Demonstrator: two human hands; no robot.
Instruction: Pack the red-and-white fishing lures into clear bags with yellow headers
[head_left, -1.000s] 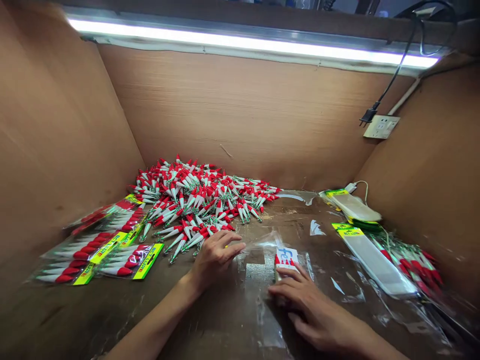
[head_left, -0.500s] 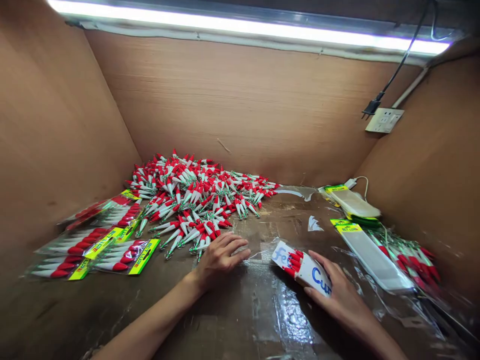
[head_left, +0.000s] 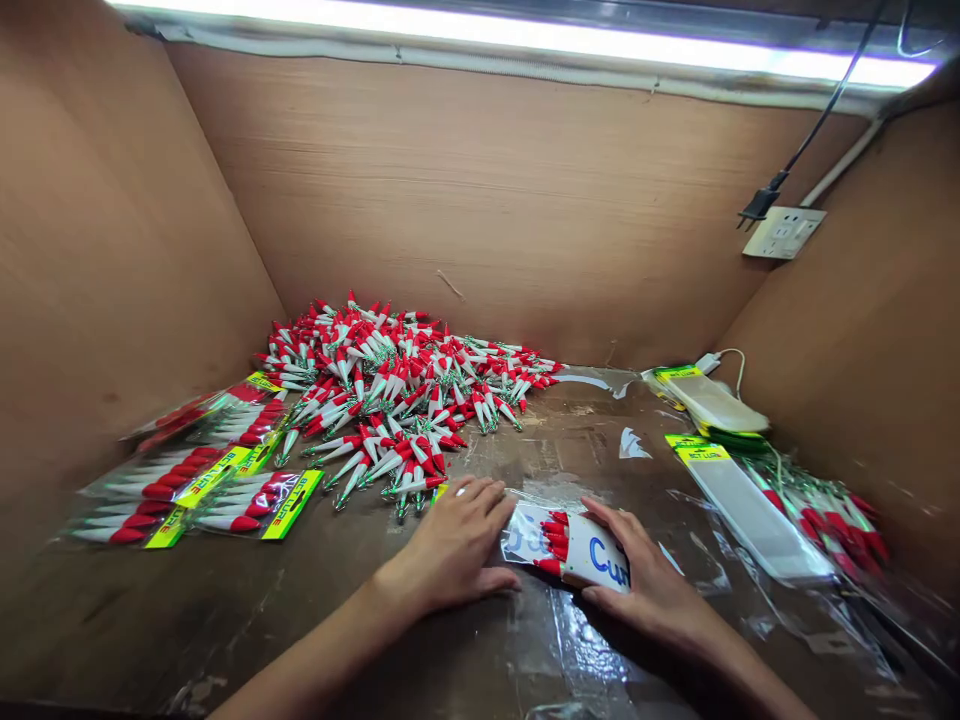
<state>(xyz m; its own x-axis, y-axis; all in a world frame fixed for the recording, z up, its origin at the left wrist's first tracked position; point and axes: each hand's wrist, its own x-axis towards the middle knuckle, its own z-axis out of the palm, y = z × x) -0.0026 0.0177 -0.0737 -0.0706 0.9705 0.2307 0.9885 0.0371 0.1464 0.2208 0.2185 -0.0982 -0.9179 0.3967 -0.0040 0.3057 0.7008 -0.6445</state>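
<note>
The right hand grips one blue-lettered white holder between fingers and thumb; at least four red tips show at its left end. Just beside that end lies the left hand, palm down; whether it pinches anything, I cannot tell. Farther off sit at least four filled packets leftward, two stacks of bags rightward, and one uncountable lure heap.

The person's left hand is palm down, fingers slightly bent, thumb spread; the right hand faces it, curved in a grip, both forearms angling inward.
</note>
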